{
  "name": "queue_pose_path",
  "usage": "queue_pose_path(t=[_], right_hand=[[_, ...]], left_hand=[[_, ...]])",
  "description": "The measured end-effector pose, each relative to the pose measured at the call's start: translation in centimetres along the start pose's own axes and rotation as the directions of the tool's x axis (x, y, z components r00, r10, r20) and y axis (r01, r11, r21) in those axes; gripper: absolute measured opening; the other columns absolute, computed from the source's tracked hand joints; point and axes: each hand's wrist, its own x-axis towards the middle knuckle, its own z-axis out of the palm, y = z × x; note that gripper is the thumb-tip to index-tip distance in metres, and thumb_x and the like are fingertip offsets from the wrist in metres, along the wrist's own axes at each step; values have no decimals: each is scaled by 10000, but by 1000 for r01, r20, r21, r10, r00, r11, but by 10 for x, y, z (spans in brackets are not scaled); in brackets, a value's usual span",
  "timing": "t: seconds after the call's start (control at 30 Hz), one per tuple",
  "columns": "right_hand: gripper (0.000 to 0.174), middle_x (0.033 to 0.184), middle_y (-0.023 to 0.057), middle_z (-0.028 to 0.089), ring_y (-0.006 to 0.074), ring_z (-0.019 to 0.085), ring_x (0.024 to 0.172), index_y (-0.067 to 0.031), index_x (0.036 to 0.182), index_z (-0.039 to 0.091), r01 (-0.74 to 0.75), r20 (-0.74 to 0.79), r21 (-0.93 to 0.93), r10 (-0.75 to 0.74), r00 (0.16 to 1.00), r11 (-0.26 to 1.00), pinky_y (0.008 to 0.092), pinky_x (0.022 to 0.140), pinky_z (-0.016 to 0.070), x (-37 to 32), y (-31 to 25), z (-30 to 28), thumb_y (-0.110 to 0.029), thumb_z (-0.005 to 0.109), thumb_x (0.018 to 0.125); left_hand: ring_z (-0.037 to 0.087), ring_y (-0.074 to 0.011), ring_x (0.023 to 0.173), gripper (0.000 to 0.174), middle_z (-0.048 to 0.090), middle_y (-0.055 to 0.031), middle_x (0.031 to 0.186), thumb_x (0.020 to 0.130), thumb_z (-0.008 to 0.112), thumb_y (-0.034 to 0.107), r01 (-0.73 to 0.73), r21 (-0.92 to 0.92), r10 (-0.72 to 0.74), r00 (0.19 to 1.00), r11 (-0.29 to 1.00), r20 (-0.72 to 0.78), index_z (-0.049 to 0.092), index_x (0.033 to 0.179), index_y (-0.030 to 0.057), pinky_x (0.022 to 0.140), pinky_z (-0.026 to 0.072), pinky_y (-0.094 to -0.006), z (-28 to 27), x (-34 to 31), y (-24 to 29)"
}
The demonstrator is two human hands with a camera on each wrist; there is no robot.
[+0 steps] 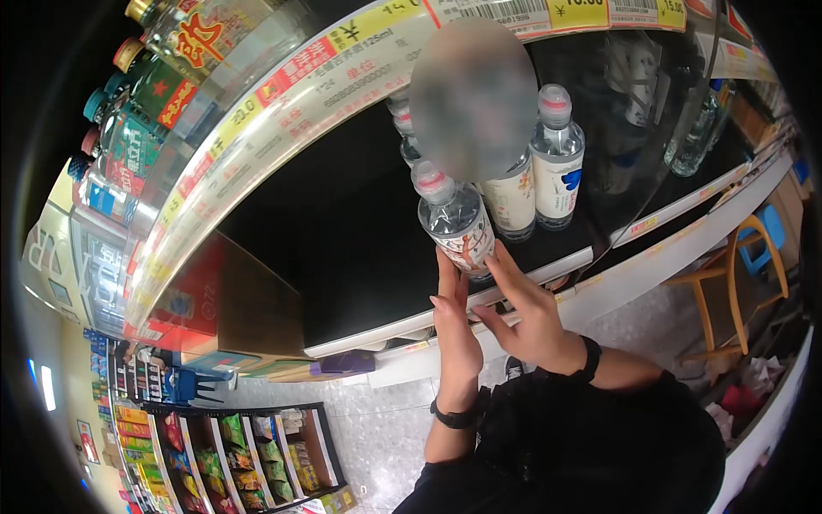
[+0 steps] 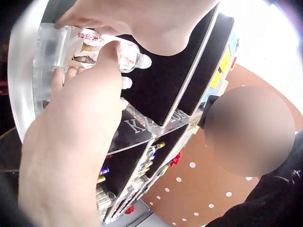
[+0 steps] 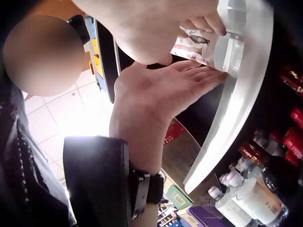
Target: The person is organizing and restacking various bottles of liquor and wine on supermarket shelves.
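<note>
A clear water bottle (image 1: 456,224) with a picture label and a domed cap is between my two hands at the shelf's front edge. From the left my left hand (image 1: 456,338) touches its lower side; in the right wrist view the left hand's fingers (image 3: 201,80) lie straight along it. On the other side my right hand (image 1: 535,313) holds the lower part. Its fingertips (image 3: 218,23) bend over the bottle in the right wrist view. Right behind stand a bottle with a floral label (image 1: 514,201) and one with a blue mark (image 1: 558,176).
A curved price strip (image 1: 282,81) runs above the black shelf (image 1: 360,231). Liquor bottles (image 1: 167,94) line up at the upper left. A cardboard box (image 1: 257,295) stands left of the shelf. Lower left is a snack rack (image 1: 240,454), and at right a wooden chair (image 1: 735,283).
</note>
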Motion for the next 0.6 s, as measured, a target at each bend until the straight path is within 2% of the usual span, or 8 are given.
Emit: queue_pose_path(t=[0.03, 0.13, 0.33, 0.43, 0.5, 0.6], right_hand=[[795, 1496, 409, 296, 510, 462, 1316, 66, 1492, 340, -16, 58, 23, 14, 998, 1000, 446, 998, 489, -3, 2, 0, -162, 760, 857], [827, 1497, 429, 262, 533, 421, 1336, 88, 1502, 290, -31, 86, 0, 31, 996, 1000, 468, 1033, 457, 2, 5, 1, -191, 744, 869], [869, 1465, 463, 264, 573, 417, 1310, 92, 1515, 242, -40, 118, -45, 45, 992, 998, 488, 1049, 437, 9, 13, 2, -201, 739, 864], [845, 1446, 483, 262, 589, 386, 1322, 94, 1514, 233, -80, 143, -34, 84, 986, 996, 503, 1075, 408, 9, 10, 4, -227, 705, 891], [813, 1443, 499, 233, 612, 347, 1331, 93, 1512, 231, -123, 162, 8, 120, 979, 992, 507, 1107, 371, 13, 10, 3, -283, 652, 928], [794, 1453, 491, 229, 602, 324, 1352, 95, 1505, 243, -149, 175, 33, 141, 974, 988, 506, 1127, 344, 13, 11, 3, -321, 626, 947]], left_hand=[[192, -331, 1513, 983, 216, -174, 1631, 951, 110, 764, 1, -3, -1, 1000, 1000, 2, 169, 1577, 8, 1220, 121, -480, 1, 3, 0], [183, -333, 1515, 969, 218, -177, 1629, 961, 107, 750, 8, -28, -8, 1000, 1000, 13, 168, 1575, 3, 1225, 109, -480, 0, 12, -2], [208, -329, 1507, 939, 241, -179, 1621, 980, 126, 721, -8, -64, 9, 1000, 998, 9, 175, 1568, -9, 1227, 127, -473, 5, 24, -7], [251, -330, 1491, 918, 255, -183, 1616, 991, 145, 703, -61, -77, 61, 998, 995, 0, 181, 1567, -11, 1220, 156, -467, 3, 28, -15], [279, -330, 1478, 895, 265, -202, 1606, 1005, 154, 682, -49, -105, 48, 999, 993, -14, 182, 1566, -15, 1218, 173, -446, 1, 32, -17], [292, -339, 1469, 867, 278, -222, 1594, 1018, 163, 659, -13, -120, 10, 1000, 993, -28, 192, 1564, -13, 1217, 183, -438, 4, 26, -9]])
